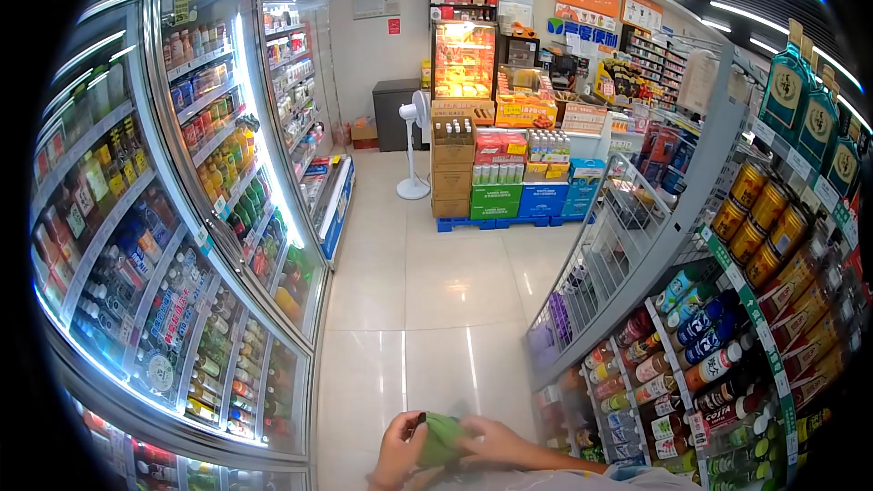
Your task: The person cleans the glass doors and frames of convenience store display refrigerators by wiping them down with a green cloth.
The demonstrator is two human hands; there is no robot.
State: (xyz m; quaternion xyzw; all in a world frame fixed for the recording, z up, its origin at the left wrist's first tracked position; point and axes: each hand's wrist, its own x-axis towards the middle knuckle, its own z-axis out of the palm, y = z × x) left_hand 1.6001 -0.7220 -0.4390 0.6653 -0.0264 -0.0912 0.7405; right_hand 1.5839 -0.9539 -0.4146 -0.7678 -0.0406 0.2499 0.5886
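Observation:
Low in the head view, my left hand [398, 445] is closed on the edge of a crumpled green cloth [442, 442], thumb and fingertips pinched together. A small dark spot shows at the fingertips there. My right hand [491, 444] grips the other side of the cloth, slightly smeared by motion. Both hands are held in front of my body, above the tiled floor. The cloth is soft and bunched; what kind of cloth it is I cannot make out.
Glass-door drink coolers [227, 155] line the left. On the right stand a wire rack [591, 282] and shelves of bottles and cans [768, 218]. Ahead are a white fan [414, 145], stacked drink cartons [496, 201] and a counter. A tiled aisle [427, 309] runs between.

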